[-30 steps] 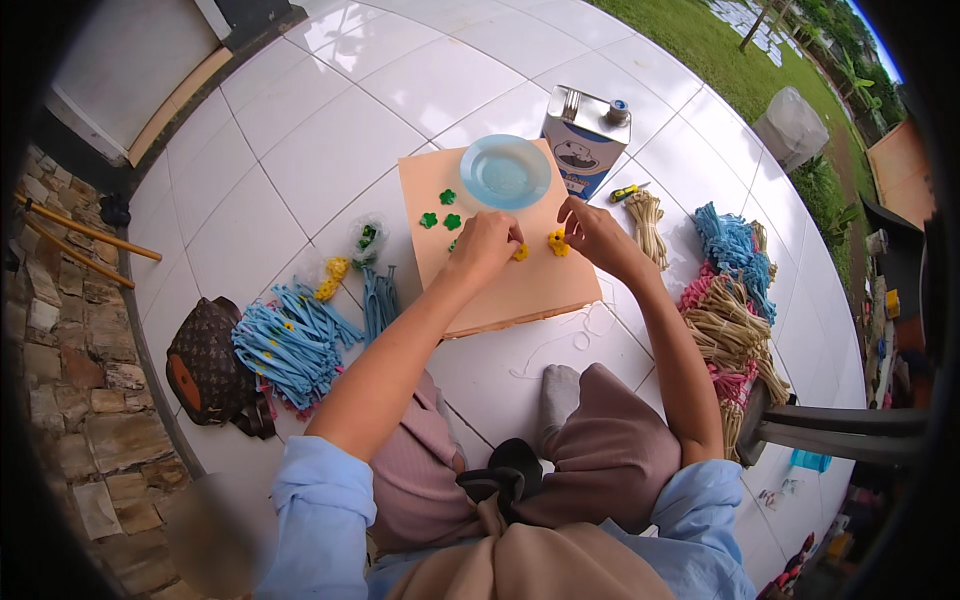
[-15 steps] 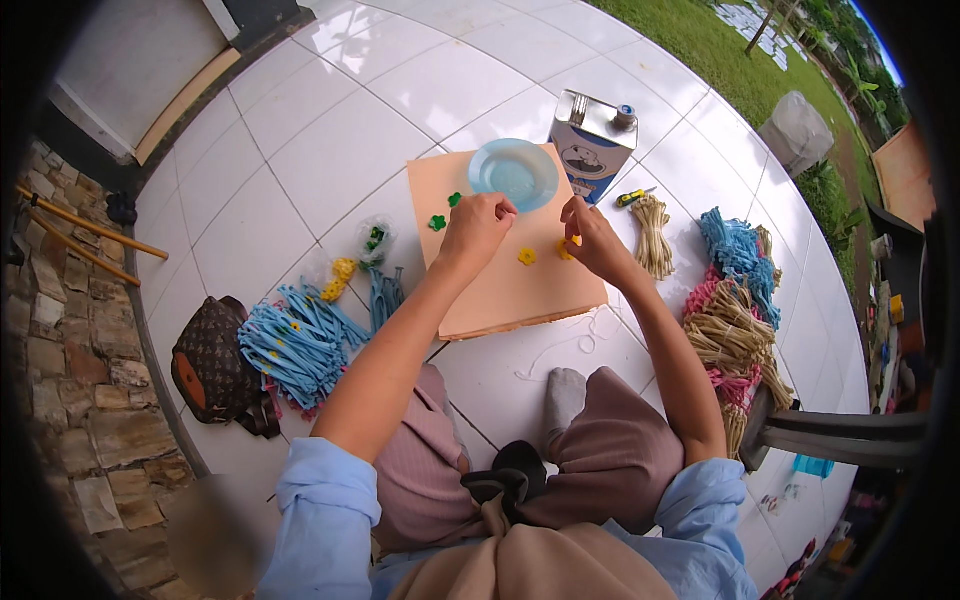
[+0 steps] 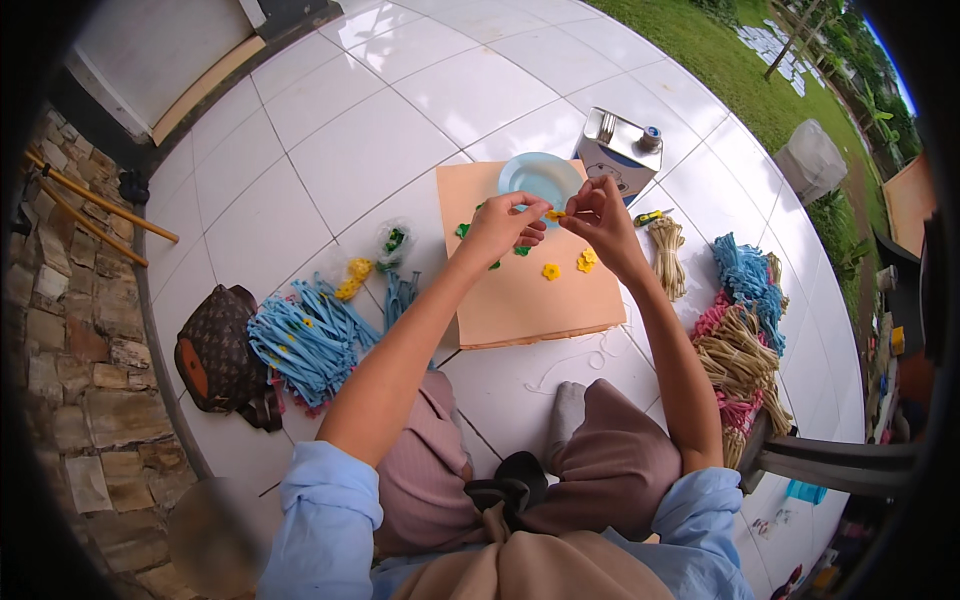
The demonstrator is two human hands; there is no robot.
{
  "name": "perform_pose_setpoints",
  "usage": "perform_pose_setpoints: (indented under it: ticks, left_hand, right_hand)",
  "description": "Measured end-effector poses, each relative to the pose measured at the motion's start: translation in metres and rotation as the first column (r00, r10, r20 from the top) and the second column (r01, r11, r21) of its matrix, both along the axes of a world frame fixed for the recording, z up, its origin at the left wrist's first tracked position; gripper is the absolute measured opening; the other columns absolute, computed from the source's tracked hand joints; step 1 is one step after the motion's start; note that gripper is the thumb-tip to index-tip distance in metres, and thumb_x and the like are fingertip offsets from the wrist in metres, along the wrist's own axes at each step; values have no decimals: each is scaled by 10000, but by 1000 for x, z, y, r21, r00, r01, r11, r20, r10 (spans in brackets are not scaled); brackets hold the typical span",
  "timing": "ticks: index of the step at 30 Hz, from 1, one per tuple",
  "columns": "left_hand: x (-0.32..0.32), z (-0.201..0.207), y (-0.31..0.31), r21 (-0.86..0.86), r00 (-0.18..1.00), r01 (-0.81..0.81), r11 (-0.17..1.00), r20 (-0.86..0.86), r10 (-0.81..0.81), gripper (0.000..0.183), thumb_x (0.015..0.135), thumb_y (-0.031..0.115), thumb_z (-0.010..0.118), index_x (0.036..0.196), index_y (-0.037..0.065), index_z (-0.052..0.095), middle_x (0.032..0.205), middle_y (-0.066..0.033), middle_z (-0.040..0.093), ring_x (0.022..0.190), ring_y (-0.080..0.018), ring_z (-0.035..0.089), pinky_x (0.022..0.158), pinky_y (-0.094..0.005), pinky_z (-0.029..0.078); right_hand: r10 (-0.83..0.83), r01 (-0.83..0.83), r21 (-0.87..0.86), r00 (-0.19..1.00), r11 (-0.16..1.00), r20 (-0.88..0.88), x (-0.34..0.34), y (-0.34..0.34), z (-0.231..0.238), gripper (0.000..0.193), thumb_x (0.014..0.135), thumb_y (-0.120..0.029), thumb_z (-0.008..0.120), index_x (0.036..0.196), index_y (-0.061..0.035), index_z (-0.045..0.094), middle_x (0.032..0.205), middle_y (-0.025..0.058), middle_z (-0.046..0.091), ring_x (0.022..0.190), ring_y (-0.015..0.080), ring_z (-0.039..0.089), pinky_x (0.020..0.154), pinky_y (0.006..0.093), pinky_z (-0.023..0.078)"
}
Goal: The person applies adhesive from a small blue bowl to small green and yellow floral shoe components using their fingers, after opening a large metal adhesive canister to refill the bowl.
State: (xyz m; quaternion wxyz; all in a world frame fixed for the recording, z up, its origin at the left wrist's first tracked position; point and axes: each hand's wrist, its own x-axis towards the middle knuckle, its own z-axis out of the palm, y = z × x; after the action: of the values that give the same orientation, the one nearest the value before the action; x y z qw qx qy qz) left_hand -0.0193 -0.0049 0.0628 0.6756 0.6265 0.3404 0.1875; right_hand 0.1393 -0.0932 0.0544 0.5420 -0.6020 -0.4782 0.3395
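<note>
Over a peach-coloured board (image 3: 535, 315) my two hands meet at the fingertips. My right hand (image 3: 606, 225) pinches a small yellow flower piece (image 3: 554, 214). Close against it, the thumb and forefinger of my left hand (image 3: 507, 228) are pressed together; what they hold is too small to make out. On the board below lie a single yellow flower (image 3: 551, 271) and yellow flowers (image 3: 586, 261) bunched at its right. Green flowers (image 3: 462, 230) show around my left hand, partly hidden by it. A pale blue plate (image 3: 535, 172) sits behind my hands.
A metal can (image 3: 620, 150) stands behind the board, with a yellow-green tool (image 3: 652, 216) and beige cord bundle (image 3: 667, 258) nearby. Blue cords (image 3: 310, 340), plastic bags of flowers (image 3: 393, 243) and a brown bag (image 3: 217, 350) lie left. More cord bundles (image 3: 740, 345) lie right.
My hands have come together, and a yellow flower now shows between the fingertips. The right hand has lifted away from the yellow flowers on the board. The whole view has shifted slightly.
</note>
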Motion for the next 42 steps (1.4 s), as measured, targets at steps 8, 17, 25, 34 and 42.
perform_pose_setpoints:
  ticks: [8, 17, 25, 34, 42]
  left_hand:
    - [3, 1, 0, 209, 966, 186, 960, -218, -139, 227, 890, 201, 565, 984, 2, 623, 848, -62, 636, 725, -92, 609, 692, -209, 517]
    - [7, -19, -2, 46, 998, 0, 999, -62, 3, 208, 875, 167, 581, 915, -30, 638, 807, -68, 645, 695, -80, 613, 663, -205, 529]
    - [10, -29, 1, 198, 989, -110, 974, -75, 127, 175, 838, 119, 612, 903, -40, 643, 760, -96, 666, 625, -110, 641, 565, -202, 539]
    - [-11, -27, 21, 287, 945, -271, 919, -103, 311, 172, 826, 134, 612, 873, -26, 653, 755, -86, 670, 626, -102, 644, 584, -202, 534]
    - [-17, -31, 26, 274, 931, -318, 908, -89, 353, 160, 816, 132, 618, 843, -23, 650, 734, -77, 665, 629, -106, 642, 585, -205, 531]
  right_hand:
    - [31, -32, -39, 999, 999, -11, 4, -11, 3, 357, 773, 28, 645, 944, -55, 344, 855, 81, 572, 814, 145, 620, 707, 250, 501]
    - [3, -5, 30, 998, 1000, 58, 31, -22, -5, 409, 741, 52, 659, 950, -64, 328, 779, 70, 567, 771, 144, 618, 656, 263, 503]
    - [168, -115, -125, 762, 986, 625, 29, -35, -33, 369, 725, 85, 569, 1003, -33, 357, 746, 93, 517, 684, 221, 561, 632, 326, 470]
    - [52, -54, -19, 731, 998, 680, 11, 3, -19, 219, 814, -50, 563, 1011, -49, 466, 914, 105, 535, 917, 253, 519, 801, 377, 424]
    - [-126, 45, 119, 268, 992, 955, 0, 25, -46, 182, 848, -227, 562, 969, -107, 625, 1128, 117, 473, 1073, 287, 425, 850, 432, 373]
